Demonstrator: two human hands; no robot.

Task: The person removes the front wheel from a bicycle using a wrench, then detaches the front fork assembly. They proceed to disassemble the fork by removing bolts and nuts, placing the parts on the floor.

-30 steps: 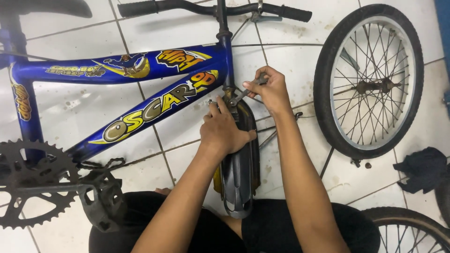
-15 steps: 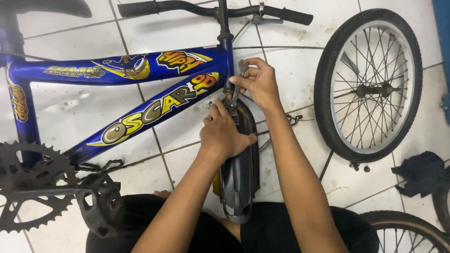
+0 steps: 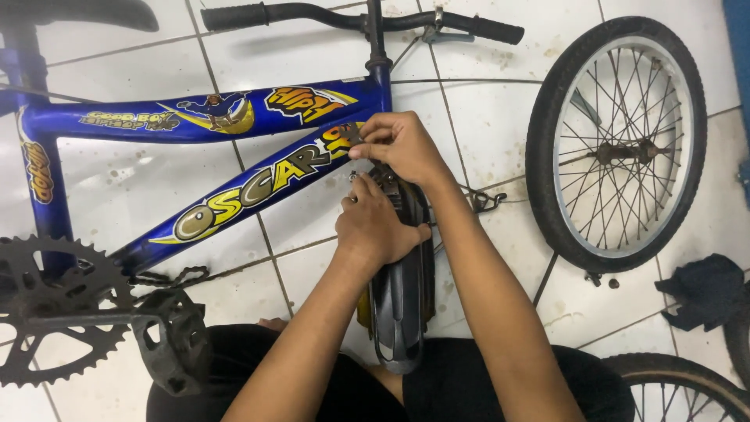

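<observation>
Head view, 1 frame. A small blue steel bicycle frame with yellow and orange decals (image 3: 234, 148) is seen lying on the white tiled floor (image 3: 484, 117).

Left hand (image 3: 376, 227): closed around the upper part of a dark grey plastic mudguard (image 3: 402, 305), thumb on its right edge, steadying it. The mudguard runs from under this hand down toward the person's lap; its top end lies just below the right hand, close against the frame's head tube.

Right hand (image 3: 402, 144): just above the left hand, fingers pinched narrow on something small and metallic at the mudguard's top. What is pinched cannot be told; it is mostly hidden by the fingers.

Surroundings: black handlebar (image 3: 312, 14) above the right hand. A loose spoked wheel with black tyre (image 3: 617, 148) lies flat well to the right of both hands. A toothed chainring with black pedal (image 3: 70, 312) sits far left of the left hand. A dark rag (image 3: 699, 289) is at the right edge.

Judgement: the step in hand appears to be work on the fastening at the mudguard's top mount. The next move would call for a steady left-hand hold and fine turning by the right fingertips, with care taken that the small part is not dropped.
</observation>
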